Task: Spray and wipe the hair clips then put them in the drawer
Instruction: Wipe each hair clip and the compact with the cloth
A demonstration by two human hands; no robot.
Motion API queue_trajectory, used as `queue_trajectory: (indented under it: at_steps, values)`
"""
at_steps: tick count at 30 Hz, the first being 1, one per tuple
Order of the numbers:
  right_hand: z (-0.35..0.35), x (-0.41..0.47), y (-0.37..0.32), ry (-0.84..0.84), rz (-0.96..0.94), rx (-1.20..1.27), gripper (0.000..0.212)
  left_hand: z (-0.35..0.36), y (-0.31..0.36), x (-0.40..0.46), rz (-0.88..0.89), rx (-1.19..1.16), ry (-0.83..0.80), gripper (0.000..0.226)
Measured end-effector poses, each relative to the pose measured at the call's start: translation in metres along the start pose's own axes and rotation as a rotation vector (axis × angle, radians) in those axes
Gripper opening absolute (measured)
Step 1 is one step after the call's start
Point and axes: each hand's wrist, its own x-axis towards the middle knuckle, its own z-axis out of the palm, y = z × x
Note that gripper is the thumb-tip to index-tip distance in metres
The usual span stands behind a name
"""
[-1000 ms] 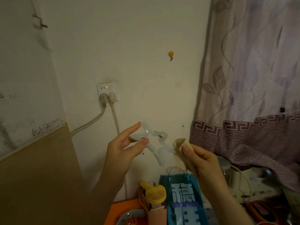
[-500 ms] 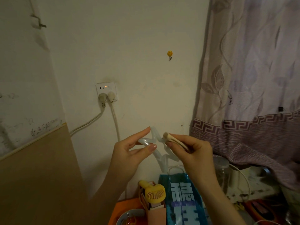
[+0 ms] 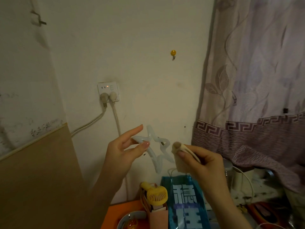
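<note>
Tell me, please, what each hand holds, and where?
Left hand pinches the star hair clip by its left point; right hand grips a folded cloth.

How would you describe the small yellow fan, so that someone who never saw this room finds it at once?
Start at the white wall socket and follow its cables down to the orange surface at the bottom. There the small yellow fan stands just left of the tall blue bag with white characters. Its round yellow grille is the only one among its neighbours.
</note>
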Motion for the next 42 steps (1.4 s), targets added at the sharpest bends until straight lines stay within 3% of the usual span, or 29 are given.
queue_trajectory:
  at_steps: [4,14,22,33,39,42]
  values:
    - [-0.006,0.011,-0.011,-0.030,0.006,0.056,0.022,-0.002,0.003,-0.001,-0.036,0.047,-0.085,0.055]
    - [0.009,0.040,-0.030,-0.355,0.097,0.033,0.037,0.005,0.004,-0.003,-0.065,0.070,-0.200,0.062]
    - [0.021,0.032,-0.025,-0.253,0.070,0.018,0.020,0.006,0.001,-0.004,-0.066,0.046,-0.221,0.061]
    - [0.013,0.033,-0.015,-0.137,0.189,0.114,0.027,-0.004,-0.007,-0.003,-0.118,0.067,-0.251,0.056]
    - [-0.002,0.029,-0.004,-0.155,0.334,0.162,0.025,-0.014,-0.013,0.001,-0.127,0.029,-0.266,0.041]
    - [-0.003,0.023,0.001,-0.254,0.405,0.171,0.024,-0.015,-0.014,0.002,-0.138,0.018,-0.295,0.031]
